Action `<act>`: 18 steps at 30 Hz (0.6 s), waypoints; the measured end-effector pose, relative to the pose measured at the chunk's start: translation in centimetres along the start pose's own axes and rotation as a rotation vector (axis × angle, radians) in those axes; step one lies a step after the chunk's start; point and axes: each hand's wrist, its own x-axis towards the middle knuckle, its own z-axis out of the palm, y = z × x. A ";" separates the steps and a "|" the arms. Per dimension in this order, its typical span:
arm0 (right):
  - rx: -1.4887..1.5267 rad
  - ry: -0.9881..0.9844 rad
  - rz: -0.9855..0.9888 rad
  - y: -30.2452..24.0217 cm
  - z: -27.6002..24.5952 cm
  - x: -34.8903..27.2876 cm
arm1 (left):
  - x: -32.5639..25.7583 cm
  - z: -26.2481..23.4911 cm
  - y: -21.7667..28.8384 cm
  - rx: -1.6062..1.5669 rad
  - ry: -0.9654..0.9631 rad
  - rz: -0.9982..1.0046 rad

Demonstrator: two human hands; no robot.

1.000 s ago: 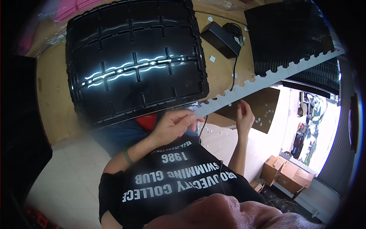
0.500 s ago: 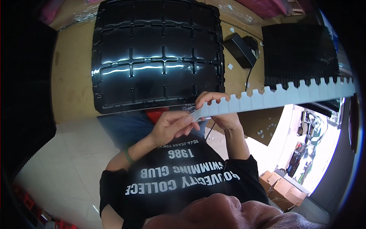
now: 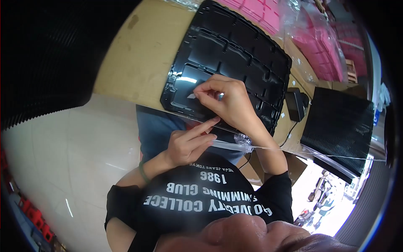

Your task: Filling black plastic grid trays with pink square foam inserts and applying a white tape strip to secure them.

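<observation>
My right hand (image 3: pixel 228 101) is over the near left part of a glossy black plastic tray (image 3: pixel 235 56) with moulded grid lines. Its thumb and forefinger are closed on a small whitish sticker-like piece (image 3: pixel 192 95). Just below the tray's front edge is my left hand (image 3: pixel 191 145), its forefinger stretched toward the tray. At its lower fingers I see the end of a thin white strip (image 3: pixel 233 145), apparently pinched there, though the grip itself is partly hidden. From there the strip runs rightward, looking nearly edge-on like a thin line.
The tray rests on a brown cardboard-covered table (image 3: pixel 130 63). To its right lie a black power adapter (image 3: pixel 295 105) with a cable and a stack of black ribbed sheets (image 3: pixel 338 126). Pink trays in clear film (image 3: pixel 317 46) stand behind. Another dark ribbed stack (image 3: pixel 46 59) fills the left.
My right hand has left the strip and moved up over the tray, now pinching a small whitish piece. The strip has dropped and turned edge-on. The view has swung, shifting the tray rightward.
</observation>
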 end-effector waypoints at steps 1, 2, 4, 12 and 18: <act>-0.006 -0.015 -0.004 0.1 0.4 0.5 | -0.2 0.1 -0.3 0.000 0.015 -0.005; -0.082 0.002 -0.024 0.3 0.8 1.0 | -0.4 0.2 -0.6 -0.008 0.011 -0.037; -0.159 0.002 -0.051 0.4 1.4 1.5 | -0.4 0.2 -0.8 -0.015 0.022 -0.077; -0.203 -0.007 0.029 0.2 0.8 2.1 | -0.2 -0.1 -0.5 -0.074 -0.010 -0.110; -0.270 -0.005 0.023 0.1 1.4 2.3 | -0.3 0.5 -0.8 -0.070 0.064 -0.070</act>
